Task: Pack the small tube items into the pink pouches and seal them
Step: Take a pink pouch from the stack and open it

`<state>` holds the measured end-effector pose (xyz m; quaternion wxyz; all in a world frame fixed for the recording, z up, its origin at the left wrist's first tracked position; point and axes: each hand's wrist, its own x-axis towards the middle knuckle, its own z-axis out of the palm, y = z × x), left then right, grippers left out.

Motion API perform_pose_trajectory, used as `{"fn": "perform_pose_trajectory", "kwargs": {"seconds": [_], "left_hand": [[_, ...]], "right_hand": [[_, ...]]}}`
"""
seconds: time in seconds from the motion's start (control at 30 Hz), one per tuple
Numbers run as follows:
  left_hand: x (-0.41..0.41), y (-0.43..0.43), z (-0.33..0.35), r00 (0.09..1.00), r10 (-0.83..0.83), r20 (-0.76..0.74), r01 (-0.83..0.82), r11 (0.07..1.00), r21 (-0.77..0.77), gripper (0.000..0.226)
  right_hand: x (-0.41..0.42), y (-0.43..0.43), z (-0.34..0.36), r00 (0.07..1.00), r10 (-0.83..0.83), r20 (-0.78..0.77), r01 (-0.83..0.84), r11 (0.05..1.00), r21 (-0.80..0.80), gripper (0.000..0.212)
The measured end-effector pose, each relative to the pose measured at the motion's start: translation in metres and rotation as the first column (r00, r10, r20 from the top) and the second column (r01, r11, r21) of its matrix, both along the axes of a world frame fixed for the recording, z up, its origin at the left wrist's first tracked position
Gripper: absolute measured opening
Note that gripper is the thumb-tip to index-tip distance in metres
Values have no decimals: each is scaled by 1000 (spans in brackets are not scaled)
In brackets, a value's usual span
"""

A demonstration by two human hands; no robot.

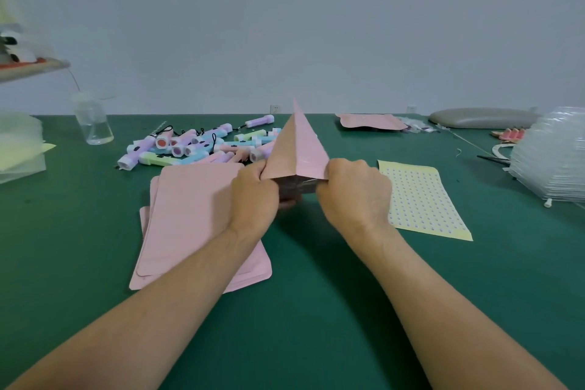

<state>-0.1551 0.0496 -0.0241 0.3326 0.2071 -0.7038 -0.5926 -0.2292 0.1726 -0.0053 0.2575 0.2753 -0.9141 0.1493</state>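
I hold one flat pink pouch (296, 149) raised above the green table (316, 310) at centre, its mouth facing me. My left hand (253, 190) pinches the left lip and my right hand (354, 187) pinches the right lip, fingers curled. Procedure: draw the lips apart evenly until the dark, shiny interior gapes. Release one hand only once the mouth holds open. The heap of small pastel plastic tubes (196, 146) lies far left, beyond the stack of flat pink pouches (190, 215).
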Motion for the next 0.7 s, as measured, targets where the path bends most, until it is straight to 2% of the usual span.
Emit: {"fn": "perform_pose_trajectory", "kwargs": {"seconds": [0.03, 0.1, 0.17, 0.23, 0.33, 0.43, 0.57, 0.7], "left_hand": [[1, 0, 1, 1000, 3, -8, -2, 1000, 26, 45], [2, 2, 2, 1000, -10, -18, 9, 1000, -27, 52], [0, 2, 0, 1000, -2, -27, -1, 994, -112, 45], [1, 2, 1, 999, 0, -50, -7, 988, -153, 37], [3, 6, 2, 998, -38, -59, 28, 987, -160, 33], [4, 8, 2, 997, -46, -70, 35, 986, -161, 24], [3, 5, 1, 993, -39, -114, 34, 998, -44, 28], [0, 3, 1, 991, -75, -111, 77, 997, 19, 36]], "right_hand": [[-5, 4, 1, 1000, -16, 27, 16, 1000, 5, 36], [-8, 8, 0, 998, -23, 55, 25, 999, -23, 35], [-5, 6, -4, 992, 32, 126, -13, 989, -145, 31], [0, 1, -8, 947, 100, 305, -19, 966, -258, 41], [4, -5, -17, 875, 175, 452, -52, 961, -272, 35], [4, -7, -19, 853, 244, 462, -74, 932, -356, 29], [9, -8, -14, 869, 280, 408, -80, 894, -442, 28], [13, -9, -12, 914, 281, 292, -129, 885, -448, 2]]}}
